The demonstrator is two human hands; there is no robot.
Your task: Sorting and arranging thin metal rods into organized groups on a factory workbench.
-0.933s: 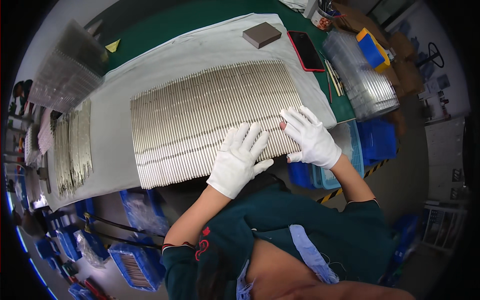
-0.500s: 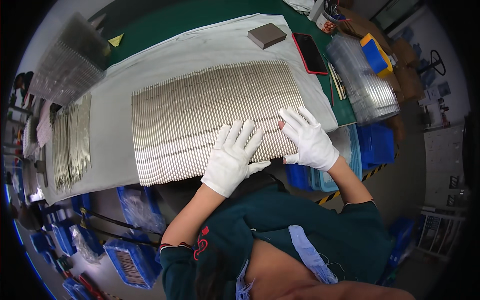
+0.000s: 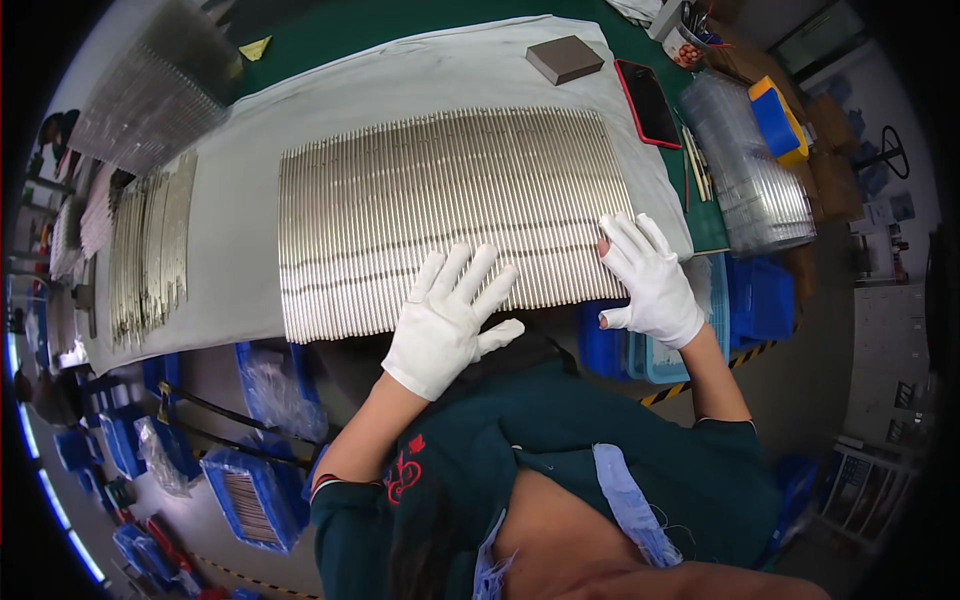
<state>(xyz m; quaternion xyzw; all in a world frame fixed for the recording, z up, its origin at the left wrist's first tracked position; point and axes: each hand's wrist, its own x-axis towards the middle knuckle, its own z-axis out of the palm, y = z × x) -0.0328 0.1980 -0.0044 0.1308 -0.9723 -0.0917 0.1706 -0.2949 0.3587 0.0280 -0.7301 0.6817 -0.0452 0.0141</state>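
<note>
A wide row of thin silvery metal rods [image 3: 430,190] lies side by side on a pale cloth [image 3: 232,220]. Two darker bands run across the rods in their nearer half. My left hand [image 3: 448,322], in a white glove, rests with spread fingers on the near ends of the row, right of its middle. At the row's right edge is my right hand [image 3: 650,280], gloved too, fingers apart, with bare tips of thumb and index finger showing. Neither hand grips anything. Left of the row, a looser bunch of similar rods [image 3: 152,250] lies on the cloth.
A brown block [image 3: 564,60] and a red-edged phone [image 3: 648,104] lie at the far right, beside several thin tools [image 3: 696,165]. Clear plastic trays [image 3: 750,170] are stacked beyond them; more trays [image 3: 150,95] stand far left. Blue bins [image 3: 255,495] sit below the table.
The view has shifted, so the table and rods appear slightly higher and further right. My left hand has slid a little left along the rods; my right hand stays at their right edge.
</note>
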